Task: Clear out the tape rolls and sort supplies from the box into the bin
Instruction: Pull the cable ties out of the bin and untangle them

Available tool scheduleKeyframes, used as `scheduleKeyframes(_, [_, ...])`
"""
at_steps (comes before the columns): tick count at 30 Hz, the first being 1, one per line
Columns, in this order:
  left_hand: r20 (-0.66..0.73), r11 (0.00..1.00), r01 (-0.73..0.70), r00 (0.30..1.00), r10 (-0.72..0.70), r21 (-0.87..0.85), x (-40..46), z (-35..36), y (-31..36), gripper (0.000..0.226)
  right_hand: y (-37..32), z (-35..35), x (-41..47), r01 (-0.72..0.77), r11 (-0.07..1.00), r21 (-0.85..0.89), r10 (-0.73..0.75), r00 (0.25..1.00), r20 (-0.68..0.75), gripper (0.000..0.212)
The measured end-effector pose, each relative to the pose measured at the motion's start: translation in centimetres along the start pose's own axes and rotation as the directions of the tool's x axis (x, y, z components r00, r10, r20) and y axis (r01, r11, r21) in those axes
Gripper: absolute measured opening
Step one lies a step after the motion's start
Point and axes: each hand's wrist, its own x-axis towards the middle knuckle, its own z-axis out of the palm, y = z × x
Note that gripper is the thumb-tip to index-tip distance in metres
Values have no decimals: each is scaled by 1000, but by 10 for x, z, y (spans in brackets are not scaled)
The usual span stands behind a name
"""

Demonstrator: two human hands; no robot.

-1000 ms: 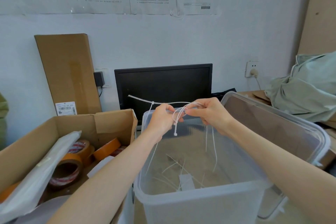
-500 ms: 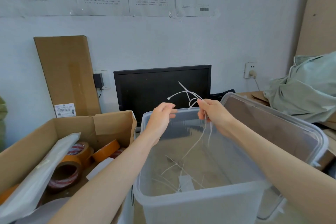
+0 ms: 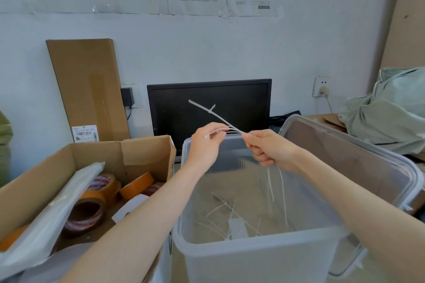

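Both hands are raised over the far rim of the clear plastic bin [image 3: 259, 240]. My right hand [image 3: 269, 148] grips a small bunch of white cable ties [image 3: 213, 114]; their heads stick up to the left and their tails hang into the bin. My left hand [image 3: 207, 145] pinches the end of one tie from that bunch. More white ties and a paper tag [image 3: 238, 227] lie on the bin's floor. The cardboard box [image 3: 96, 156] at left holds orange tape rolls [image 3: 135, 185], a red-and-white printed roll [image 3: 86, 213] and a long white plastic-wrapped pack [image 3: 53, 211].
The bin's clear lid [image 3: 358, 167] stands open on the right. A black monitor [image 3: 209, 108] leans on the wall behind, with a flat cardboard carton [image 3: 87, 89] to its left. A grey-green cloth bundle [image 3: 391, 110] lies at far right beside a wall socket [image 3: 322, 86].
The tangled ties have been straightened and now point up-left. My left hand, which had let go half a second ago, has come back and pinches one tie.
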Motion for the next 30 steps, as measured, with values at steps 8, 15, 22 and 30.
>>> scheduleKeyframes(8, [-366,975,180,905,-217,-132,9,-14,-8,24,0,-5,-3,48,995,-88,-45,998,33,38])
scheduleKeyframes(15, [-78,773,465,834,-546,-432,17,-12,-7,51,-1,-6,-3,48,999,-23,-46,995,92,43])
scheduleKeyframes(22, [53,716,353,912,-406,-603,13,-17,-8,57,-1,-9,-4,-57,997,-42,67,957,282,44])
scheduleKeyframes(30, [233,965,261,939,-253,-2,-2,-7,5,40,1,-17,1,16,956,294,-27,999,33,43])
